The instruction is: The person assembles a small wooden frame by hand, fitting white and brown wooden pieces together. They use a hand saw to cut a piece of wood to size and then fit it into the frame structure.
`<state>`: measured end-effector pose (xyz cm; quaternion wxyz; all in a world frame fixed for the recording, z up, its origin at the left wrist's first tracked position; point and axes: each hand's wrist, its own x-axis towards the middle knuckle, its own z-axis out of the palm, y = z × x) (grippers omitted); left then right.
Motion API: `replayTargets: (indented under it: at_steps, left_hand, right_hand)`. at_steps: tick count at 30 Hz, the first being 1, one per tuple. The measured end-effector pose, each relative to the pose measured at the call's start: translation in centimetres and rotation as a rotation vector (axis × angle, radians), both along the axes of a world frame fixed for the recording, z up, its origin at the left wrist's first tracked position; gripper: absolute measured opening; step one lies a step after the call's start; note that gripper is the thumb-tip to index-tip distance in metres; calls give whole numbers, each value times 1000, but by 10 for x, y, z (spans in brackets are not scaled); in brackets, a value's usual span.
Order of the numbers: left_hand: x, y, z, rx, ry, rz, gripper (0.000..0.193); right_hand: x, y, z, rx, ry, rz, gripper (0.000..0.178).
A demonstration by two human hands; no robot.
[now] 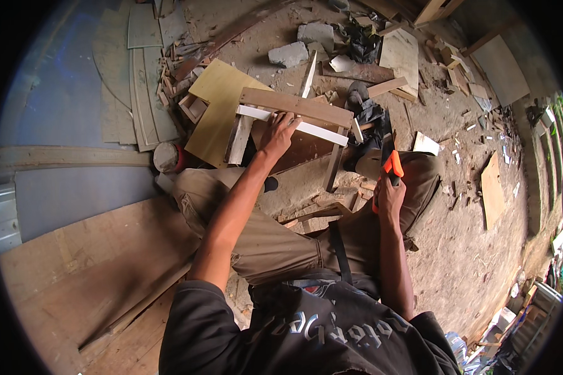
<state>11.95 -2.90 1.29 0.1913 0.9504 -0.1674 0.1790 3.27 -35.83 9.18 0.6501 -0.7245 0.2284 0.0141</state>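
My left hand (283, 132) is closed over a thin white strip of wood (322, 132), which lies across a small wooden stand (297, 106). The strip's right end sticks out near the stand's right leg. In my right hand (391, 192) is a handsaw with an orange and black handle (393, 164). Its dark blade (387, 130) points away from me, to the right of the strip and apart from it. My right hand is by my right knee, with the fingers wrapped round the handle.
A yellowish board (222, 103) lies left of the stand, near a round bucket (167, 156). Concrete blocks (289, 55) and black plastic (363, 44) lie beyond. Wood scraps litter the ground, with a plywood piece (492, 192) at right. A large board (100, 269) is at my left.
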Motion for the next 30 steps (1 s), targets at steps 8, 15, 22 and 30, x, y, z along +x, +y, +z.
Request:
replayTargets:
  at_steps: [8, 15, 22, 30]
  left_hand:
    - [-10, 0, 15, 6, 11, -22, 33]
    - [-10, -1, 14, -9, 54, -25, 32]
    - [-8, 2, 10, -12, 72, -35, 36]
    - [-13, 1, 9, -53, 121, -30, 38]
  right_hand:
    - [-1, -1, -3, -20, -6, -5, 33]
    - [-2, -4, -5, -11, 7, -8, 31]
    - [-1, -2, 0, -29, 36, -17, 30]
    - [-1, -5, -7, -70, 46, -22, 30]
